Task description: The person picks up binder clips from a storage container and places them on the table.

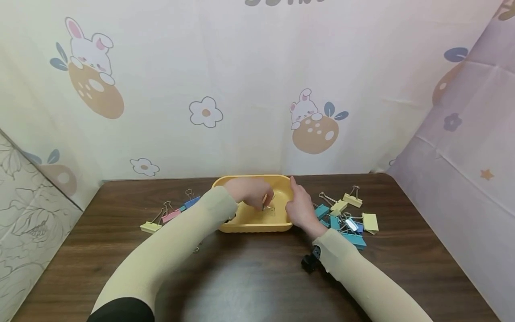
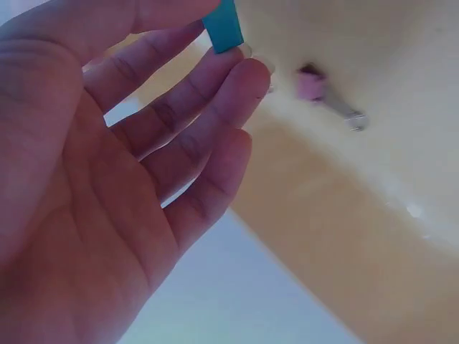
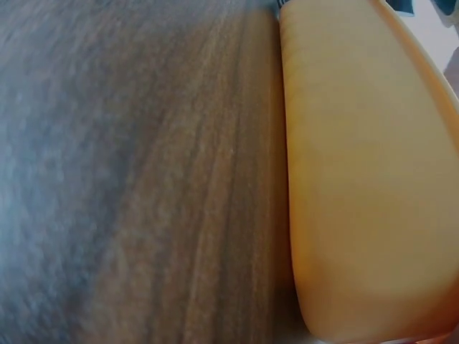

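Note:
My left hand (image 1: 253, 192) reaches over the yellow plastic tray (image 1: 257, 228). Between its thumb and fingertips it pinches a teal binder clip (image 2: 225, 27), seen at the top of the left wrist view; the other fingers are loosely bent. Inside the tray, a small pink binder clip (image 2: 313, 84) with a silver handle lies on the floor. My right hand (image 1: 301, 208) holds the tray's right side at the rim, one finger pointing along the edge. Only the tray's outer wall (image 3: 366, 172) and the table show in the right wrist view, without the hand.
A pile of teal, yellow and blue binder clips (image 1: 354, 241) lies right of the tray, beside my right wrist. More clips lie left, including a yellow one (image 1: 150, 227) and a pink one (image 1: 171, 216), partly behind my left sleeve. A patterned curtain hangs behind the brown table (image 1: 249, 286).

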`<state>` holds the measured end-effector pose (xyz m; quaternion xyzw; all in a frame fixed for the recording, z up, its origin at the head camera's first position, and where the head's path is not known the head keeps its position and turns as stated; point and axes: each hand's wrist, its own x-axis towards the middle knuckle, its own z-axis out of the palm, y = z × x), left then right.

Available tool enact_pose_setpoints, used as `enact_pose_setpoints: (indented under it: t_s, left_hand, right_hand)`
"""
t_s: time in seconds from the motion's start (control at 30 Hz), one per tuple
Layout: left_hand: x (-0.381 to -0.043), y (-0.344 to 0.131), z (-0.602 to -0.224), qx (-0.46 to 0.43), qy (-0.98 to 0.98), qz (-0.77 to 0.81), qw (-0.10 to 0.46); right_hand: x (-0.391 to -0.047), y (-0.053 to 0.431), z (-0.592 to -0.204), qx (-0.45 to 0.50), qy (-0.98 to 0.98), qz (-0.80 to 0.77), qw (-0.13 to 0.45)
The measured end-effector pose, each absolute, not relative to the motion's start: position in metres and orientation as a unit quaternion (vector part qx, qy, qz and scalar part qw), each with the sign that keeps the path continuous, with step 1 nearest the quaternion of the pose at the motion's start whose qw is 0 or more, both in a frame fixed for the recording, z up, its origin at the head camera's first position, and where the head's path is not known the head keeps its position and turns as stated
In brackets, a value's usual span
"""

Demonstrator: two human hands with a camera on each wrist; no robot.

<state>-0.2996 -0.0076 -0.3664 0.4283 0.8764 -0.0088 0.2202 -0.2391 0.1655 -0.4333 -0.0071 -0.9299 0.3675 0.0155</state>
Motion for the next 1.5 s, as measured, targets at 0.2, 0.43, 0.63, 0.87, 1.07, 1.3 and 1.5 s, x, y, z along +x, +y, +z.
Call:
enact_pose_setpoints:
  t_s: [0.2,0.43,0.63,0.87,1.07,1.3,1.5]
  left_hand:
    - [-0.288,-0.018,-0.340,0.455,0.870,0.026,0.187]
    - [-0.269,-0.059,-0.326,0.489,0.860,0.076,0.126]
    - [-0.248,-0.109,-0.326,0.412,0.897,0.101,0.123]
    - [-0.235,-0.173,-0.338,0.380,0.912,0.124,0.091]
    - [-0.228,-0.220,-0.354,0.338,0.927,0.128,0.100]
    - [-0.218,-0.250,-0.380,0.291,0.939,0.135,0.127]
    - [-0.213,-0.259,-0.393,0.280,0.940,0.141,0.132]
  right_hand:
    - [-0.238,0.166,-0.433,-0.012,-0.930,0.368,0.013]
    - [-0.237,0.165,-0.433,-0.018,-0.926,0.376,0.012]
    - [-0.237,0.163,-0.433,-0.018,-0.924,0.381,0.014]
    - [-0.236,0.162,-0.433,-0.018,-0.926,0.377,0.010]
    - [-0.237,0.164,-0.434,-0.021,-0.929,0.370,0.008]
    - [-0.237,0.163,-0.434,-0.022,-0.925,0.379,0.006]
    - [-0.238,0.163,-0.434,-0.022,-0.926,0.376,0.009]
